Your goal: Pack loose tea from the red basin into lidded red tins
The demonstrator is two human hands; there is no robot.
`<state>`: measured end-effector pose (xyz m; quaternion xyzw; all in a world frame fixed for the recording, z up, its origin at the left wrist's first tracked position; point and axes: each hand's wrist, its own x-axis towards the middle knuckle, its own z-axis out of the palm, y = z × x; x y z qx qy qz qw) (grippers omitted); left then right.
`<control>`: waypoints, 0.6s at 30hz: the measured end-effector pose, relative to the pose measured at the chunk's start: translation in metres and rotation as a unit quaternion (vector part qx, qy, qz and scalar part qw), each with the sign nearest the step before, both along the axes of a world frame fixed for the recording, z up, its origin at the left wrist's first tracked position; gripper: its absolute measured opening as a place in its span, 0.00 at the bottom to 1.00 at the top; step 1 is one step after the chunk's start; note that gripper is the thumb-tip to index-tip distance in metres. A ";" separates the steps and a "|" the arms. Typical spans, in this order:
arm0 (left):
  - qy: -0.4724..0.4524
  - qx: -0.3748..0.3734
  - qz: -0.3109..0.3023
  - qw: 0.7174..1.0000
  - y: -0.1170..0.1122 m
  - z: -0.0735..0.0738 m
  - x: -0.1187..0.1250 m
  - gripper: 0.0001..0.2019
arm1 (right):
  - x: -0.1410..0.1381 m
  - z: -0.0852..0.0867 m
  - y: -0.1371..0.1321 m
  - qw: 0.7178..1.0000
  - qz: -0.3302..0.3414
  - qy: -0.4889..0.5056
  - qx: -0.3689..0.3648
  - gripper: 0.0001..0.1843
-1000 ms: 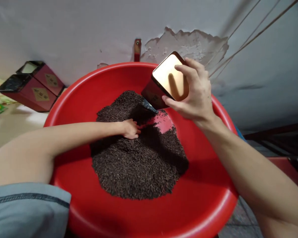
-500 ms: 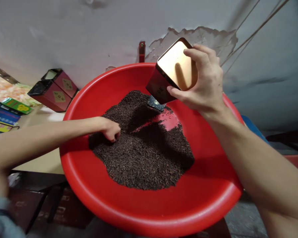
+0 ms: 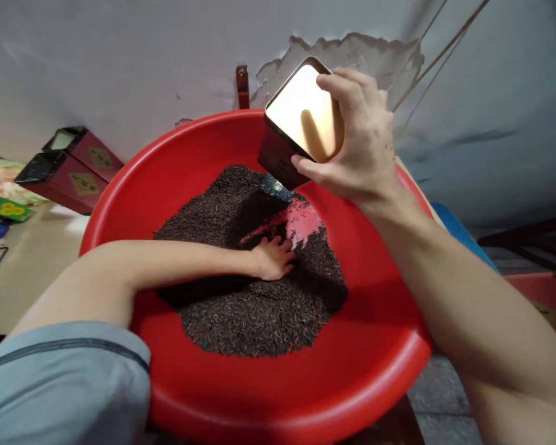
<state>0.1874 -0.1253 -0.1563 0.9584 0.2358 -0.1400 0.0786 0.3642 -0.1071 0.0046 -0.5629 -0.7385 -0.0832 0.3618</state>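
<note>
A wide red plastic basin [image 3: 380, 371] holds a heap of dark loose tea leaves [image 3: 254, 309]. My left hand [image 3: 271, 256] lies in the middle of the heap with its fingers spread on the leaves, beside a bare red patch of the basin floor. My right hand [image 3: 359, 145] grips a dark red square tin [image 3: 294, 127] with a shiny gold base, tilted mouth-down over the far side of the heap. The tin's open mouth touches the leaves.
Two more dark red tins [image 3: 71, 164] lie on their sides on the pale table [image 3: 23, 266] at the left, next to colourful printed packets [image 3: 0, 207]. A grey wall with peeling paint [image 3: 343, 52] rises behind the basin. A red surface [image 3: 542, 296] shows at the right.
My left hand moved from the left side of the heap back to its middle, near the bare patch. The tin in my right hand stayed tilted over the far side.
</note>
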 end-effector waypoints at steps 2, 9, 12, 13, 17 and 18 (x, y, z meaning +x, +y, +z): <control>0.005 0.005 -0.054 0.999 0.005 0.008 -0.027 0.19 | -0.002 -0.001 0.000 1.000 0.008 0.001 -0.004 0.46; 0.021 0.005 -0.130 0.991 0.002 0.045 -0.122 0.11 | -0.011 -0.003 -0.005 0.999 0.038 0.013 -0.016 0.44; 0.040 0.008 -0.096 0.995 0.000 0.063 -0.154 0.12 | -0.008 -0.007 0.001 0.997 0.050 0.066 -0.006 0.43; 0.059 0.011 -0.078 0.995 0.003 0.068 -0.160 0.13 | -0.006 -0.011 0.006 0.994 0.053 0.097 -0.007 0.43; 0.021 -0.014 0.082 0.996 0.034 0.093 -0.150 0.20 | 0.002 -0.031 0.032 0.953 0.059 0.294 -0.045 0.42; -0.036 -0.030 0.146 0.988 0.045 0.100 -0.141 0.22 | 0.003 -0.035 0.038 0.936 0.058 0.341 -0.064 0.40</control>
